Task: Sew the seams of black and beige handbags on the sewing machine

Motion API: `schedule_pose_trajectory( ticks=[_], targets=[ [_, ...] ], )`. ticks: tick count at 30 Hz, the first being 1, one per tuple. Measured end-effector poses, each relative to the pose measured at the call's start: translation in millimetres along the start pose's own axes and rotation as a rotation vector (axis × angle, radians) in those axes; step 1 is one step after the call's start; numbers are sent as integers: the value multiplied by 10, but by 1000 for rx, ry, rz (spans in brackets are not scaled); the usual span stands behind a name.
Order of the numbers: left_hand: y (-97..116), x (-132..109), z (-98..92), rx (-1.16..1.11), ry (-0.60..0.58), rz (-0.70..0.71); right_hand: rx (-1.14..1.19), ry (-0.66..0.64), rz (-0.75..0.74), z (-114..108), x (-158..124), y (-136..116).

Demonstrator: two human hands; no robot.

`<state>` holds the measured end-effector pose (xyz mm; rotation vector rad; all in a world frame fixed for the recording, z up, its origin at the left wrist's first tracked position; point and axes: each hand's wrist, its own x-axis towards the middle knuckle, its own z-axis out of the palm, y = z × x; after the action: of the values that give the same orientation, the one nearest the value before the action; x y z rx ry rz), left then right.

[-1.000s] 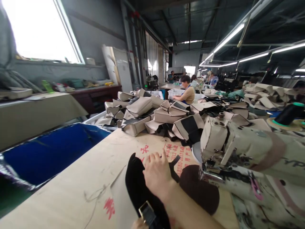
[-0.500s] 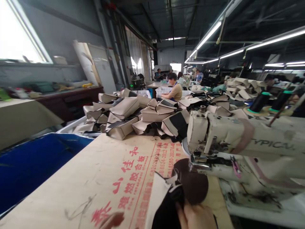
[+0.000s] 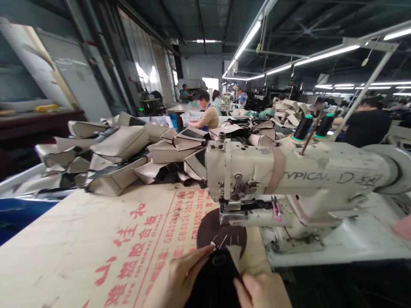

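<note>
A black fabric piece (image 3: 212, 284) lies at the bottom centre, its upper end near the sewing machine's (image 3: 250, 171) needle area. Along its left edge my left hand (image 3: 175, 276) pinches it, fingertips close to the top corner. My right hand (image 3: 261, 291) grips the right edge, thumb and fingers closed on it. Just beyond the fabric, a dark brown rounded piece (image 3: 208, 229) rests on the board in front of the machine's arm, with pale loose threads across it. The lower parts of both hands are cut off by the frame.
Beige and black sewn pieces (image 3: 118, 143) are heaped behind the printed plywood board (image 3: 80, 239). Pink-handled snips (image 3: 276, 209) sit on the machine. Black thread cones (image 3: 302, 127) stand behind it. A blue bin (image 3: 19, 218) is at left. Co-workers (image 3: 208, 115) sit farther back.
The view has swung right, showing more of the machine. My left hand has come from the board onto the fabric's left edge. The beige face seen before is now out of sight.
</note>
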<state>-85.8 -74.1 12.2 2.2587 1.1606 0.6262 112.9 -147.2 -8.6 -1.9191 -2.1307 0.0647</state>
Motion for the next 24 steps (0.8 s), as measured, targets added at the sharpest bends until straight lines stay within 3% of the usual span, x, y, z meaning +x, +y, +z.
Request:
schedule_pose_trajectory(
  ticks=[5, 11, 17, 24],
  targets=[
    [-14, 226, -145, 42, -100, 112, 369, 191, -131, -87, 313, 153],
    [100, 244, -177, 57, -170, 129, 699, 32, -442, -146, 522, 277],
    [333, 299, -62, 31, -87, 91, 679, -67, -438, -95, 482, 348],
    [341, 440, 56, 10, -147, -225, 539, 11, -387, 24, 378, 230]
  ],
)
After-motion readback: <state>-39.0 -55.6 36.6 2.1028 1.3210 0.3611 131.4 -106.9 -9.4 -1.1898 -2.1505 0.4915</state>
